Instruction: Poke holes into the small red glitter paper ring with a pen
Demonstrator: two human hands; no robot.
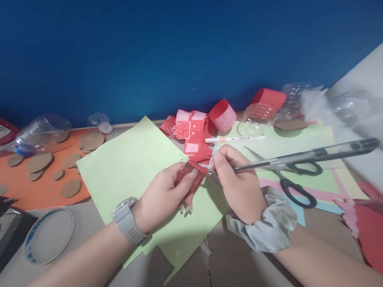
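My left hand [170, 190], with a grey watch on its wrist, pinches a small red patterned paper piece [200, 171] between thumb and fingers. Closed around a long pen [310, 156] is my right hand [239, 182], a pale scrunchie on that wrist. The pen lies nearly level, its tip end reaching the red piece's right edge. Beneath both hands is a light green paper sheet [131, 158]. Red and pink decorated paper strips [195, 131] sit just beyond them, beside a white marker [234, 138].
Right of my hand lie scissors [282, 182] with black handles, over coloured sheets. Cardboard discs [40, 161] rest on orange paper [91, 188] at left, near a clear plastic bottle [44, 130] and a tape-like ring [72, 230]. A blue wall [176, 44] rises behind.
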